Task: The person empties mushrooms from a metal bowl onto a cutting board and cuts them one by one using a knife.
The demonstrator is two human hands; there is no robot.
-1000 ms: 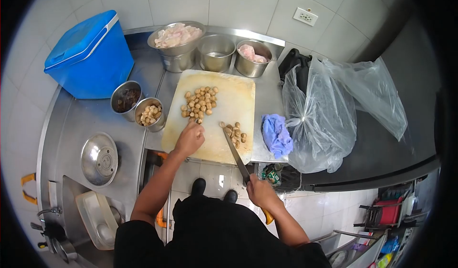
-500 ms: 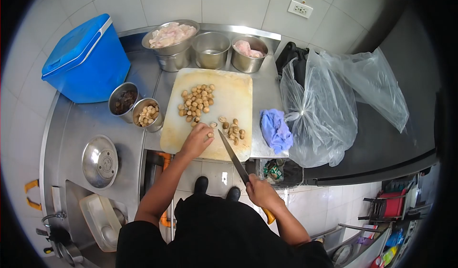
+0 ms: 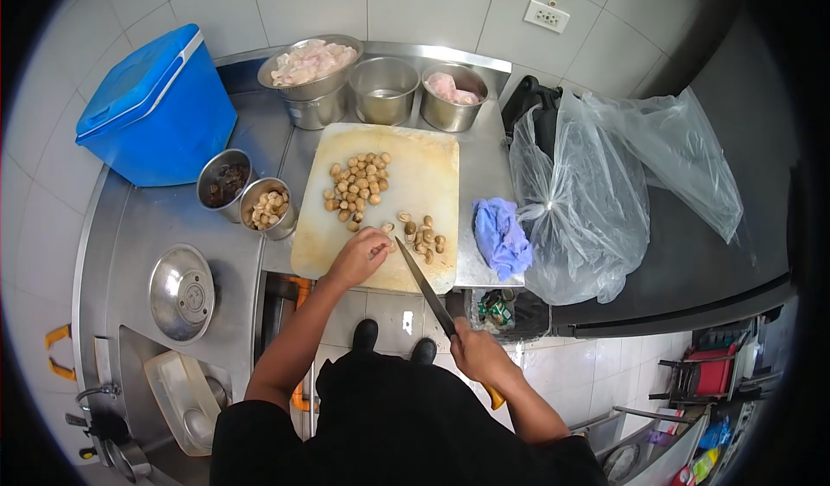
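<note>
My right hand is closed round the yellow handle of a long knife, whose tip rests at the cutting board. Beside the tip, my left hand has its fingers pinched together low on the board; what they hold, if anything, is too small to make out. A pile of small brown mushrooms lies on the board's upper left. Right of the knife tip is a smaller group of mushrooms, some of them cut. A metal pot of pale mushroom pieces stands left of the board.
Behind the board are a bowl of raw meat, an empty pot and a pot with meat. A blue cooler stands at the left. A purple cloth and plastic bags are at the right.
My left hand has moved right from the edge of the large pile to near the knife tip, and pale pieces now lie beside it. My right hand still holds the knife in nearly the same place.
</note>
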